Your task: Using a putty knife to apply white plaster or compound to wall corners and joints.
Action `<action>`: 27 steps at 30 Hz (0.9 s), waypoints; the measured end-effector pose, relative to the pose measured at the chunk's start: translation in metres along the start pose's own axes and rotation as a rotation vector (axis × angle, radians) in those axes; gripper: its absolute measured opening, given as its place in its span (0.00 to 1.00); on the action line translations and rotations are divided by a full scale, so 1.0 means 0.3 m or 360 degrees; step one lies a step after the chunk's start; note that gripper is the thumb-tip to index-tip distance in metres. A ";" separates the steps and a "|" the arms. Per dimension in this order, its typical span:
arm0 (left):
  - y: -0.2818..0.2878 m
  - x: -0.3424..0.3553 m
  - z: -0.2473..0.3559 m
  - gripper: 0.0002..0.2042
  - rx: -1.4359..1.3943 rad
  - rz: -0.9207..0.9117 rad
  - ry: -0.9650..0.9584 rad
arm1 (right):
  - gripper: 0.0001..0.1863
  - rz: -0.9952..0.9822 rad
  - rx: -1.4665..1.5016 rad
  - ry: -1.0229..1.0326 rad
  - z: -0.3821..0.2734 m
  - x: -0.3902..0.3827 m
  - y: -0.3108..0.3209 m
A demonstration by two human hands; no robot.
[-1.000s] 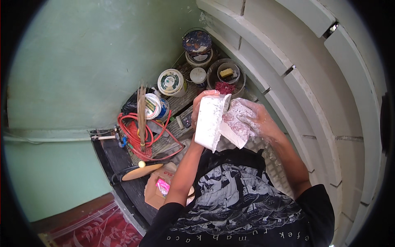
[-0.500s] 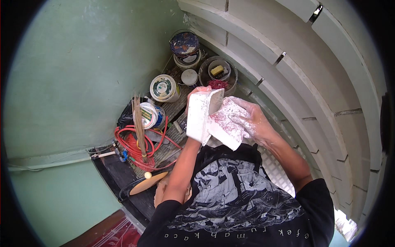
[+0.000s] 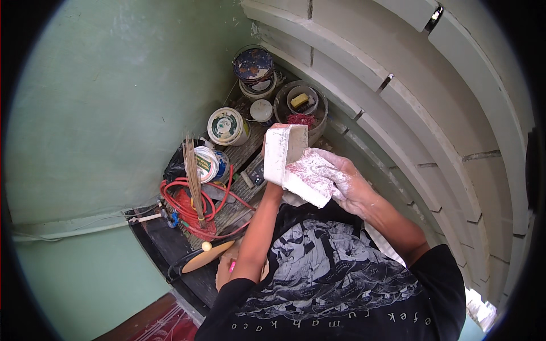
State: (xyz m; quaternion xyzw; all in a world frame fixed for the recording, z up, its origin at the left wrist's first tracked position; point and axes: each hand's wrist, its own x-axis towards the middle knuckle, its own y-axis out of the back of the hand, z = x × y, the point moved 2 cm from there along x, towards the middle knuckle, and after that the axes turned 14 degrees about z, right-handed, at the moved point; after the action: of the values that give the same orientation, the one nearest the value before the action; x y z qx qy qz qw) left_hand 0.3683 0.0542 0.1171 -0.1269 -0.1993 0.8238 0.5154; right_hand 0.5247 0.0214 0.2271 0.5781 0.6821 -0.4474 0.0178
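Note:
Just beyond my chest I hold a white, crusted rectangular plastic box (image 3: 277,156) tilted, its hollow side turned toward the right. My left hand (image 3: 265,145) grips it from behind, with most fingers hidden by the box. White powder or paste coats my right hand (image 3: 348,181), whose fingers are bent against a white-smeared, pink-speckled piece (image 3: 318,170), possibly a rag, at the box's lower right side. Whether that piece is cloth or something stiffer is unclear. My right fingertips are partly hidden.
Paint pails (image 3: 226,126) and a wide tub (image 3: 318,116) with a yellow sponge (image 3: 300,100) stand beyond my hands. To the left lie a red hose (image 3: 182,227), a stick bundle (image 3: 194,182) and a hammer (image 3: 149,217). A green wall (image 3: 114,113) and pale slatted wall (image 3: 409,113) enclose the spot.
The box has turned and shifted slightly right, its opening showing more. My right hand has moved a little down along the smeared piece, fingers more bent.

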 end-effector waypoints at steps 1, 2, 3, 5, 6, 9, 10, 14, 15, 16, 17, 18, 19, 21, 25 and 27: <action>-0.009 -0.012 -0.003 0.16 0.0082 -0.0031 -0.0113 | 0.20 0.0032 0.0098 -0.0031 0.003 -0.003 0.007; -0.043 -0.017 0.020 0.16 0.0167 -0.0060 -0.0226 | 0.19 0.0063 0.0096 -0.0053 0.000 -0.004 0.018; -0.085 -0.024 0.052 0.16 0.0163 -0.0063 -0.0229 | 0.19 0.0062 0.0093 -0.0047 0.002 -0.008 0.034; -0.150 -0.036 0.109 0.15 0.0279 0.0015 -0.0542 | 0.20 0.0074 0.0239 -0.0086 0.010 -0.001 0.070; -0.116 0.007 0.033 0.14 0.0056 0.0113 -0.0275 | 0.20 0.0064 0.0235 -0.0093 -0.002 -0.005 0.061; -0.075 -0.018 -0.098 0.12 -0.0044 0.0167 -0.0444 | 0.21 0.0102 0.0468 -0.0048 -0.061 -0.001 0.054; -0.029 -0.012 -0.174 0.12 -0.0250 0.0163 -0.0156 | 0.21 0.0088 0.0490 -0.0039 -0.075 0.001 0.063; -0.071 -0.091 -0.199 0.16 0.0237 0.0067 -0.0140 | 0.21 0.0135 0.0442 0.0117 -0.091 0.013 0.112; -0.029 -0.104 -0.238 0.16 0.0230 0.0071 -0.0140 | 0.22 0.0150 0.0379 0.0253 -0.090 0.015 0.122; -0.003 -0.119 -0.268 0.25 0.0585 -0.0136 -0.0200 | 0.22 0.0154 0.0368 0.0256 -0.093 0.006 0.122; 0.000 -0.138 -0.293 0.36 0.0942 -0.0342 -0.0259 | 0.22 0.0224 0.0388 0.0336 -0.099 0.002 0.124; -0.052 -0.169 -0.251 0.38 0.0830 -0.0466 -0.0470 | 0.22 0.0299 0.0412 0.0413 -0.109 0.000 0.133; 0.089 -0.189 -0.429 0.41 -0.0181 -0.0248 0.0357 | 0.22 0.0234 0.0377 0.0376 -0.108 -0.024 0.098; 0.099 -0.190 -0.447 0.42 -0.0508 -0.0181 0.0437 | 0.22 0.0246 0.0218 0.0812 -0.169 -0.028 0.128; 0.141 -0.182 -0.433 0.45 -0.1479 0.0015 0.0656 | 0.22 0.0329 -0.0284 0.0996 -0.243 -0.036 0.173; 0.173 -0.174 -0.390 0.45 -0.1435 -0.0177 0.0530 | 0.24 0.0413 -0.0574 0.0962 -0.248 -0.030 0.214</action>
State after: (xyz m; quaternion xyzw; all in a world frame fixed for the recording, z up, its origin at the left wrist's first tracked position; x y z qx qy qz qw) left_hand 0.3982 0.0101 -0.0103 -0.4570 -0.4577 0.5950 0.4771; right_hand 0.6160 0.0570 0.2388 0.7533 0.6454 -0.1232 -0.0262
